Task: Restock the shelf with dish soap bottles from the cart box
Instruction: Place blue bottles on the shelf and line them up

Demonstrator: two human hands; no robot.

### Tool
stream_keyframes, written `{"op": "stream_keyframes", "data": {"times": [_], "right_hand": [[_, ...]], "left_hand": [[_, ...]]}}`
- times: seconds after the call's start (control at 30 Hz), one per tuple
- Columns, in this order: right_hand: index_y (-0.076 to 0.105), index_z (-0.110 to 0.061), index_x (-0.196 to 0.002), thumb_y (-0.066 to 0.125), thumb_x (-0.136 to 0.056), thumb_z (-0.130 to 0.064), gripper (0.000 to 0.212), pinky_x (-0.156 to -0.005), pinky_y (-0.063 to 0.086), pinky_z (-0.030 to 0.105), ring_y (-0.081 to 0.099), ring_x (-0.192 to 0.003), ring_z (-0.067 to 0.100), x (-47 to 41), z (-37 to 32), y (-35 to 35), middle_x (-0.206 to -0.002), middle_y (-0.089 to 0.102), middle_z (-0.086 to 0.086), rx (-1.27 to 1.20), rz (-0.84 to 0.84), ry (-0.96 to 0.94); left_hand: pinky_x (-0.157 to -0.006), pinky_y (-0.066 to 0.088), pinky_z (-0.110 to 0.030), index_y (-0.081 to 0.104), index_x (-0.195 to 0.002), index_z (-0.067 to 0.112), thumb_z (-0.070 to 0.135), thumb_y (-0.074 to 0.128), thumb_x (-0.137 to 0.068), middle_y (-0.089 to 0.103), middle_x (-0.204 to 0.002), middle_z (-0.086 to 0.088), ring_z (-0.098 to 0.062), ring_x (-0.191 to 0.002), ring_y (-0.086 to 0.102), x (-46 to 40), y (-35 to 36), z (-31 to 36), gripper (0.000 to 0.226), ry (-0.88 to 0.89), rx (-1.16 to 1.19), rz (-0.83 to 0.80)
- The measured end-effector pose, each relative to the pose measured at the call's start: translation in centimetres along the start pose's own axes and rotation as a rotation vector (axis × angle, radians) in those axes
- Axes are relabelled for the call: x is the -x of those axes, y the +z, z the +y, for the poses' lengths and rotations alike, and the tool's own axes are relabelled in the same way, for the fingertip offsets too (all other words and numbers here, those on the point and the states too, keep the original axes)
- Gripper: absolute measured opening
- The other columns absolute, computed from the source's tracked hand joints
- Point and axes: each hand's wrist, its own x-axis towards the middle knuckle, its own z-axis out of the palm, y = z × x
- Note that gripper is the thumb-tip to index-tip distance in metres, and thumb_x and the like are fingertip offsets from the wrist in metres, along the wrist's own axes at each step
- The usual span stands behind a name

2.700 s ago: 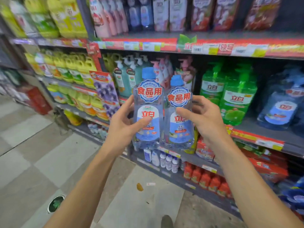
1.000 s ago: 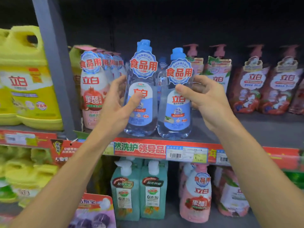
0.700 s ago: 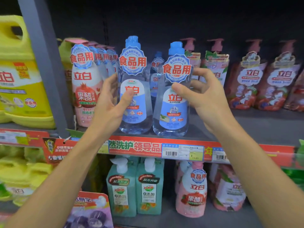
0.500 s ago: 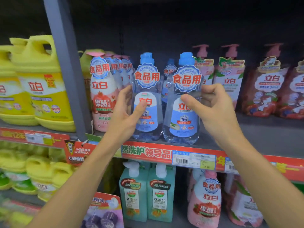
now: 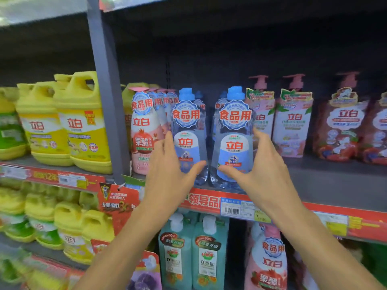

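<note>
**Two clear dish soap bottles seated at the shelf front; hands at their sides.**

Landmark: the white price label (image 5: 243, 208) on the red shelf strip (image 5: 205, 200). The left bottle (image 5: 189, 139) stands upright on the shelf (image 5: 335, 181) above and to the left of the label; the right bottle (image 5: 234, 141) stands directly above it, just beside the first. More blue-capped bottles of the same type stand behind both. The left hand (image 5: 169, 170) has straight, spread fingers along the outer side of the left bottle, thumb across its lower front. The right hand (image 5: 259, 164) mirrors this on the right bottle, fingers extended, thumb at the label base. Neither hand is curled into a grip. Judgement: this pair is placed, pending only release or squaring up. The cart box is out of view, so the remaining stock cannot be determined. To the right of the label, bare shelf surface shows in front of the pink pump bottles (image 5: 293, 122).
</note>
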Motion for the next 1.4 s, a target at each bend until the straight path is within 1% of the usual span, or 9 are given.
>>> {"op": "stream_keyframes", "data": {"times": [0.13,0.27,0.4,0.5,0.7,0.9,1.1,1.27,1.4], "right_hand": [[0.035,-0.026,-0.138,0.088,-0.072,-0.038,0.085,-0.068,0.035,0.014,0.057,-0.110,0.010,-0.1,0.7,-0.2,-0.123,0.059,-0.009,0.001,-0.035,0.000],[0.033,-0.033,-0.122,0.089,-0.072,-0.035,0.074,-0.071,0.038,0.019,0.051,-0.099,0.006,-0.9,0.8,-0.7,-0.116,0.058,-0.010,-0.023,-0.071,0.029],[0.029,-0.037,-0.115,0.088,-0.073,-0.033,0.072,-0.061,0.039,0.011,0.053,-0.095,0.007,-1.5,0.9,-0.7,-0.110,0.057,-0.012,-0.032,-0.062,0.042],[0.030,-0.036,-0.115,0.089,-0.072,-0.036,0.073,-0.063,0.039,0.014,0.056,-0.096,0.010,-1.6,1.1,-0.4,-0.109,0.059,-0.011,-0.043,-0.059,0.046],[0.033,-0.034,-0.115,0.091,-0.068,-0.037,0.074,-0.080,0.051,0.038,0.063,-0.099,0.018,-1.9,1.7,-0.4,-0.096,0.059,-0.021,-0.058,-0.063,0.033],[0.034,-0.034,-0.117,0.090,-0.070,-0.035,0.073,-0.074,0.045,0.029,0.061,-0.092,0.010,-1.9,2.1,-0.3,-0.092,0.055,-0.027,-0.073,-0.062,0.022],[0.035,-0.034,-0.117,0.089,-0.070,-0.036,0.072,-0.067,0.042,0.016,0.055,-0.084,-0.008,-1.9,2.5,-0.3,-0.092,0.054,-0.027,-0.079,-0.077,0.027],[0.034,-0.035,-0.116,0.089,-0.071,-0.036,0.071,-0.067,0.041,0.015,0.056,-0.088,-0.006,-2.0,2.5,-0.4,-0.093,0.054,-0.027,-0.082,-0.093,0.026],[0.033,-0.035,-0.116,0.089,-0.072,-0.036,0.071,-0.073,0.046,0.027,0.061,-0.094,0.009,-2.3,2.6,-0.4,-0.095,0.056,-0.024,-0.055,-0.117,0.030]], "left_hand": [[-0.098,0.041,-0.039,0.019,-0.153,0.011,0.046,0.076,-0.079,0.038,-0.142,-0.007,-0.026,-0.128,0.040,-0.1,0.6,0.4,0.100,-0.038,-0.074,-0.006],[-0.093,0.045,-0.042,0.017,-0.153,0.013,0.043,0.075,-0.082,0.037,-0.143,-0.007,-0.030,-0.125,0.047,-1.2,0.8,0.9,0.097,-0.055,-0.066,-0.061],[-0.091,0.045,-0.042,0.022,-0.149,0.006,0.037,0.077,-0.082,0.037,-0.139,-0.009,-0.033,-0.122,0.049,-3.7,2.1,0.4,0.092,-0.088,-0.046,-0.127],[-0.095,0.044,-0.043,0.025,-0.145,0.004,0.033,0.078,-0.082,0.037,-0.141,-0.012,-0.034,-0.124,0.048,-5.4,3.2,0.0,0.087,-0.135,-0.040,-0.161],[-0.095,0.041,-0.042,0.039,-0.131,0.002,0.030,0.082,-0.076,0.045,-0.134,-0.016,-0.037,-0.121,0.050,-8.0,5.5,-0.3,0.075,-0.190,-0.039,-0.146],[-0.102,0.043,-0.047,0.035,-0.137,0.004,0.029,0.083,-0.075,0.047,-0.137,-0.020,-0.042,-0.124,0.050,-9.8,7.5,-1.2,0.083,-0.215,-0.003,-0.129],[-0.099,0.042,-0.047,0.016,-0.149,0.002,0.021,0.076,-0.084,0.048,-0.137,-0.025,-0.045,-0.124,0.050,-11.2,8.5,-1.2,0.090,-0.240,-0.069,-0.170],[-0.098,0.044,-0.046,0.011,-0.151,0.004,0.018,0.072,-0.086,0.043,-0.142,-0.023,-0.042,-0.126,0.049,-12.4,9.3,-1.2,0.090,-0.318,-0.106,-0.190],[-0.101,0.042,-0.046,0.005,-0.152,0.000,0.018,0.069,-0.088,0.039,-0.147,-0.021,-0.040,-0.131,0.046,-12.9,9.9,-1.4,0.093,-0.317,-0.134,-0.195]]}}
